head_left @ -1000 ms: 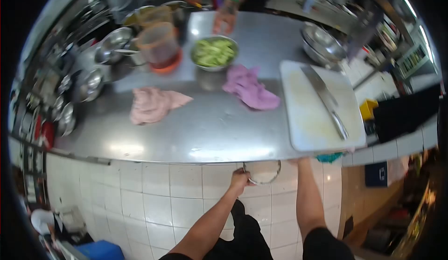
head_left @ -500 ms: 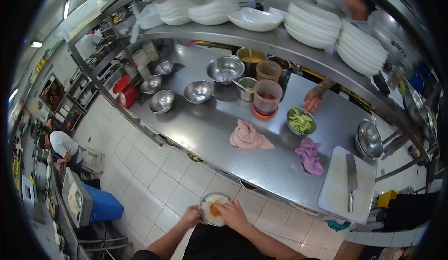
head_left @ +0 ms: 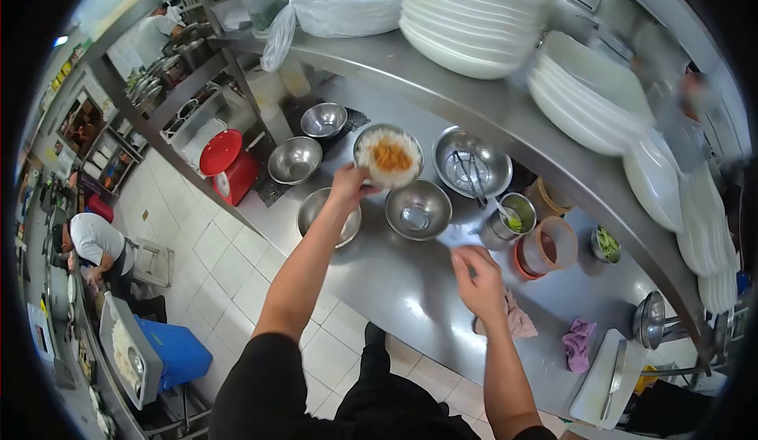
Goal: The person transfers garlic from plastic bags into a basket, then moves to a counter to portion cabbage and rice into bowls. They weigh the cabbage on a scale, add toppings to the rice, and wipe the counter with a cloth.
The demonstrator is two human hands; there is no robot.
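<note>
My left hand (head_left: 351,186) grips the edge of a metal bowl (head_left: 356,144) of white rice with an orange-brown topping (head_left: 390,156). The bowl is held out over the far side of the steel table, tilted a little towards me. My right hand (head_left: 478,283) hovers above the table with nothing in it, fingers loosely bent and thumb apart. Just below the rice bowl sits an empty metal bowl (head_left: 418,210). Another metal bowl (head_left: 329,217) is partly covered by my left forearm. A pink cloth (head_left: 517,319) lies behind my right wrist.
A larger bowl with a whisk (head_left: 472,163), plastic tubs (head_left: 550,245) and a red scale (head_left: 231,171) stand on the steel table (head_left: 395,298). Overhead, a shelf (head_left: 466,104) carries stacked white dishes (head_left: 470,21). A knife (head_left: 615,381) rests on a white board at right.
My left hand has carried the rice bowl forward from near my body to over the table. My right hand has left the rice and moved right. The view has shifted left.
</note>
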